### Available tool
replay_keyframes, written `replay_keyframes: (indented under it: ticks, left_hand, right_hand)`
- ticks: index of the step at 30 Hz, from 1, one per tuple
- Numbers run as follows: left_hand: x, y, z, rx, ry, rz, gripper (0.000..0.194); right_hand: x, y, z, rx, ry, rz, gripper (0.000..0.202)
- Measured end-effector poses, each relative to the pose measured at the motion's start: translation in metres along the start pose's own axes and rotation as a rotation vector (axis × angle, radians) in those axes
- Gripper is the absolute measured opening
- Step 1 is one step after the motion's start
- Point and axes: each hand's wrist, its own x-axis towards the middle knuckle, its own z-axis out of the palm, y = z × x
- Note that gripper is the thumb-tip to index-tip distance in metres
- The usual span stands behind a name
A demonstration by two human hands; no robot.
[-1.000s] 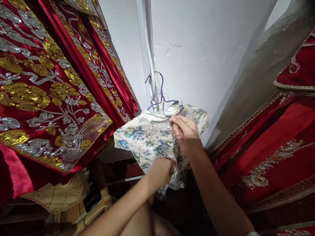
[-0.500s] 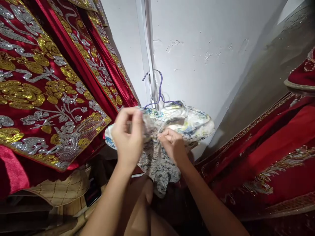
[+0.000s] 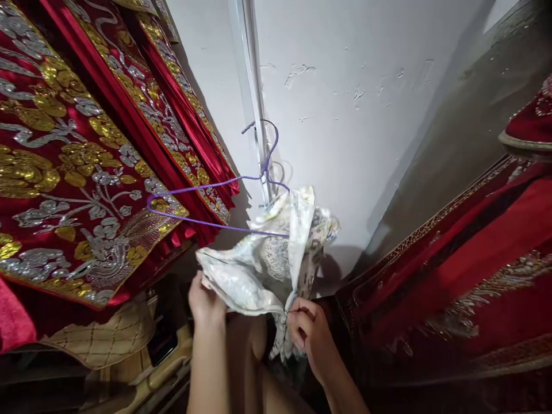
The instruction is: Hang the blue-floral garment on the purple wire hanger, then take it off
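A pale patterned garment [image 3: 245, 284] hangs partly on a purple wire hanger [image 3: 207, 187]. The hanger's left arm is bare, while its right arm runs into the cloth. My left hand [image 3: 207, 302] grips the garment's left part from below, its fingertips partly hidden by the fabric. With bent fingers, my right hand [image 3: 305, 325] pinches the front edge of the garment's opening near the middle. The opening gapes toward me and shows the inside of the cloth.
The hanger hooks at a white vertical strip [image 3: 250, 86] on the wall [image 3: 345, 75]. Red embroidered cloth [image 3: 99, 161] hangs at left, and more red beaded cloth [image 3: 474, 259] at right. Below left are a quilted beige cushion [image 3: 103, 336] and a dark phone-like object [image 3: 163, 342].
The garment's left side has come off the hanger's left arm, now bare and swung out leftward. Both hands have moved lower, pulling the cloth down and toward me.
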Motion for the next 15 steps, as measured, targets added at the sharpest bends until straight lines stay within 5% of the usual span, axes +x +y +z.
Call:
replay_keyframes:
  ticks: [2,4,8,11,15]
  left_hand:
    - [-0.019,-0.021,0.001,0.022,0.064,-0.227,0.023]
    - [-0.038,-0.029,0.002,0.077,0.017,-0.201,0.018]
    - [-0.081,-0.023,0.009,0.334,-0.359,0.050,0.033]
    - [-0.120,-0.021,0.024,0.652,-0.664,0.135,0.024]
    - [-0.161,-0.025,0.041,0.972,-1.023,0.340,0.013]
  right_hand:
    - [-0.002,0.010,-0.004,-0.013,0.001,0.007,0.019]
    - [-0.002,0.014,-0.008,-0.093,-0.044,0.025,0.017]
    - [0.002,0.011,-0.015,-0.247,0.024,-0.054,0.029]
    - [0.003,0.007,-0.022,-0.163,0.163,-0.041,0.048]
    - [-0.005,-0.001,-0.040,-0.077,0.089,0.035,0.066]
